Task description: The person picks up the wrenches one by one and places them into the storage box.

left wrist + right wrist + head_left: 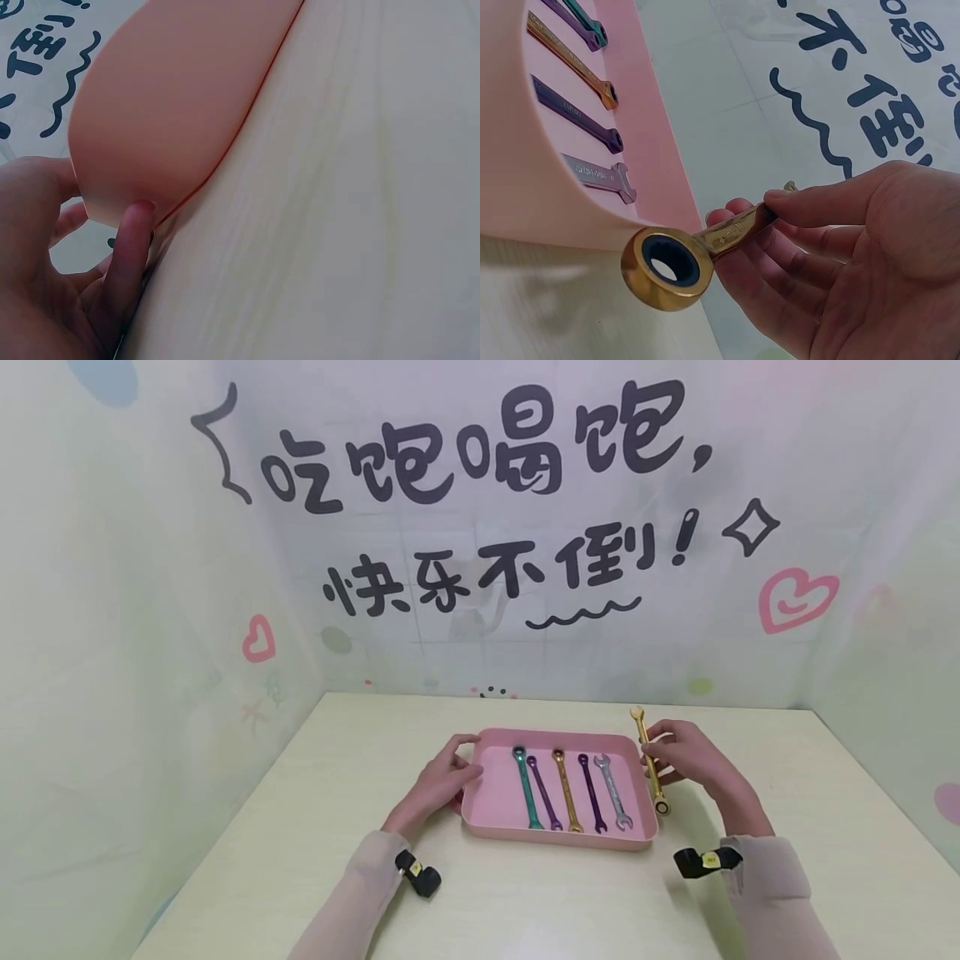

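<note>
The right hand [686, 753] pinches a gold wrench [651, 760] by the middle of its shaft, thumb on top and fingers [780, 259] curled beneath, just beside the right wall of a pink tray [487, 823] on the pale wooden desk [300, 827]. In the right wrist view the wrench's ring end [664, 268] points toward the camera, close to the tray's outer wall (whether it touches the wall cannot be told), while its open end points away toward the backdrop. The left hand [442, 781] rests at the tray's left side, thumb and a finger [129, 255] pressed against its near left corner, the fingers loosely bent around the rim. Inside the tray lie five wrenches side by side, roughly parallel and running front to back: a green wrench [525, 787], a purple wrench [543, 793], a gold-brown wrench [566, 790], a dark purple wrench [592, 793] and a silver wrench [614, 792] nearest the right wall. Both wrists wear black straps over pale sleeves. Behind the desk hangs a light backdrop [480, 527] printed with dark characters and pink hearts.
</note>
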A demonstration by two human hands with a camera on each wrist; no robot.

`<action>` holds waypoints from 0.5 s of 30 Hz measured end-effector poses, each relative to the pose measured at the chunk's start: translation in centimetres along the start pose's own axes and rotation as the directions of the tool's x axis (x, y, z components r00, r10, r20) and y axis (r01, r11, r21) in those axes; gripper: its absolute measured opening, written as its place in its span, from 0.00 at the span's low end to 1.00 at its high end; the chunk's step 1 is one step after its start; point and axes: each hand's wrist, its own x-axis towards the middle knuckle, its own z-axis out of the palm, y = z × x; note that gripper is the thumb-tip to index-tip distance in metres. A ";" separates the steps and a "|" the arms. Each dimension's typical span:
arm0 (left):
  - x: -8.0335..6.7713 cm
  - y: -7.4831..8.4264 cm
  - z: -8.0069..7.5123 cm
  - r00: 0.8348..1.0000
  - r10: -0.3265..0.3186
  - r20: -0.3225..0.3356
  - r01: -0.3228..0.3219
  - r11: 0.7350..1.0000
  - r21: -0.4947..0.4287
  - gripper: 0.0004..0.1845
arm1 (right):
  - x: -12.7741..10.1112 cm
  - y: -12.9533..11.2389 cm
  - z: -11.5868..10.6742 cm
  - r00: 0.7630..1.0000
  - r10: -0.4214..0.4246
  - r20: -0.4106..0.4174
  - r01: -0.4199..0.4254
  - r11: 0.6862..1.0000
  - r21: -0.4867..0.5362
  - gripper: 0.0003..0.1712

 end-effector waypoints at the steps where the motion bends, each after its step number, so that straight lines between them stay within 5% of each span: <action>1: 0.0 0.0 0.0 1.000 -0.001 0.000 0.001 1.000 -0.001 0.28 | 0.0 0.0 0.0 1.000 0.002 0.001 -0.002 1.000 -0.001 0.20; 15: 0.6 0.0 -0.3 1.000 0.003 0.006 -0.003 1.000 0.002 0.29 | 0.5 -0.2 0.5 1.000 0.017 -0.007 -0.017 1.000 -0.016 0.21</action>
